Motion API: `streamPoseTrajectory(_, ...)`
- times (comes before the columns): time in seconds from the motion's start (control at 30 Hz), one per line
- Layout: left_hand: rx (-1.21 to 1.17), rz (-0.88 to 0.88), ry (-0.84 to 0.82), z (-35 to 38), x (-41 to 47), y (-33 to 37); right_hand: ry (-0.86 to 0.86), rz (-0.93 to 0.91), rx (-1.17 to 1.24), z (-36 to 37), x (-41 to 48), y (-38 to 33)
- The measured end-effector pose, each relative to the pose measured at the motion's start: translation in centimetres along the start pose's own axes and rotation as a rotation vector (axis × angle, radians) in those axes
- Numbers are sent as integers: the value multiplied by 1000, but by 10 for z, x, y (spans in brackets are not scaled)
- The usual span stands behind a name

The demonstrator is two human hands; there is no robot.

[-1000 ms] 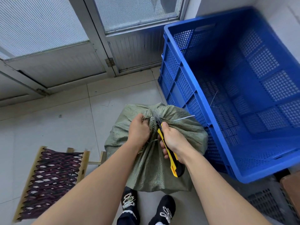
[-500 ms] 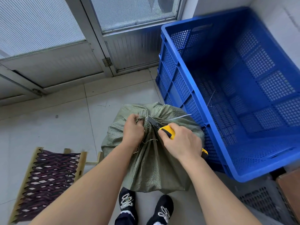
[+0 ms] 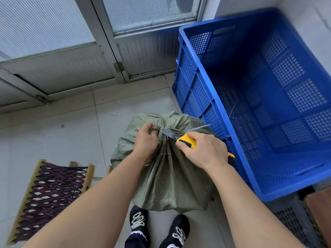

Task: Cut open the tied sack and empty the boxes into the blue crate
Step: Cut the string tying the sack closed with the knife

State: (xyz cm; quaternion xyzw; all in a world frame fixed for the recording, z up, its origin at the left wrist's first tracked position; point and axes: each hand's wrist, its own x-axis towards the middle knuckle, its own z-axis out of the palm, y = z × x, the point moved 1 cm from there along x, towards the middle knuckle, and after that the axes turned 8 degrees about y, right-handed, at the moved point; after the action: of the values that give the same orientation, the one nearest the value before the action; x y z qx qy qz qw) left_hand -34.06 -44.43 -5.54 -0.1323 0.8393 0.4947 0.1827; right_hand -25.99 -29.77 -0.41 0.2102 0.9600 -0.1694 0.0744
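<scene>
A green woven sack [image 3: 170, 178] stands on the tiled floor in front of my feet, its neck bunched and tied with cord. My left hand [image 3: 146, 140] grips the gathered neck just left of the tie. My right hand [image 3: 204, 149] holds a yellow and black utility knife [image 3: 186, 140], its blade laid against the cord at the neck. The blue crate [image 3: 222, 133] stands to the right of the sack, touching it, with nothing inside but a few stray fibres. The boxes are hidden inside the sack.
A small folding stool [image 3: 50, 197] with a dark woven seat sits at the lower left. Metal doors [image 3: 71, 56] with frosted panes close off the far side. A grey crate [image 3: 295, 222] and a brown box corner [image 3: 320, 212] lie at the lower right.
My right hand has turned the knife from pointing away along the sack to lying sideways, blade now against the tie. My left hand keeps its hold on the neck.
</scene>
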Motion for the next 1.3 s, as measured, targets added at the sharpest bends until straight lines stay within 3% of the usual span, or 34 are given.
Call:
streamPoseTrajectory(0.33,71,-4,-35,3,2,-9,119,-179,-184,11,5,-5)
streamPoseTrajectory(0.53,275,-6,58,7,-4,1,-85,71,-10,23,9,-21)
streamPoseTrajectory(0.67,315,161,-176,43,-59,10,-22,118,1,8,51,-37)
streamPoseTrajectory(0.8,313,139,-35,38,-54,2,90,48,30,-24,86,-43)
streamPoseTrajectory(0.9,281,123,0,21,-33,6,59,81,60,-14,73,-34)
streamPoseTrajectory(1.03,268,108,-32,6,-22,14,-69,163,255,8,57,-26)
streamPoseTrajectory(1.3,57,115,-79,-3,-11,9,-325,450,881,26,43,-21)
